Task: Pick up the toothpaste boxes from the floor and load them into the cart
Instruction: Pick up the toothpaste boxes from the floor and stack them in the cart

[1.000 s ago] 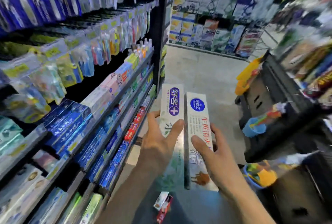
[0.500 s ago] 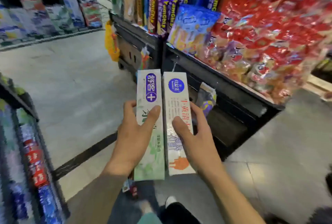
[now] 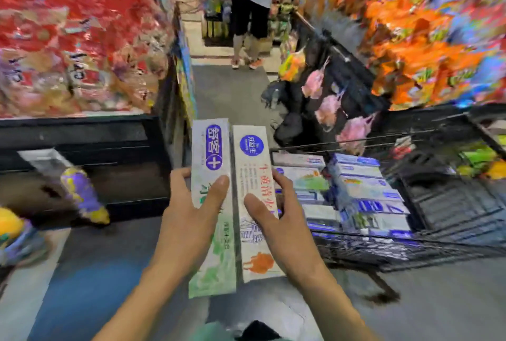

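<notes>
Two snack-piled display bins [image 3: 82,132] flanking a grey aisle floor [image 3: 232,94]

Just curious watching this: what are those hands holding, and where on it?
The left hand grips the green toothpaste box mid-length; the right hand grips the white toothpaste box likewise.

head cam | worn, looks forward-down | hands [image 3: 238,220] close | aisle floor [image 3: 232,94] beyond

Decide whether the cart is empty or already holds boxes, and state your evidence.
Not empty. Behind the cart's wire wall lie several blue-and-white boxes, side by side and stacked. How full it is cannot be told.
</notes>
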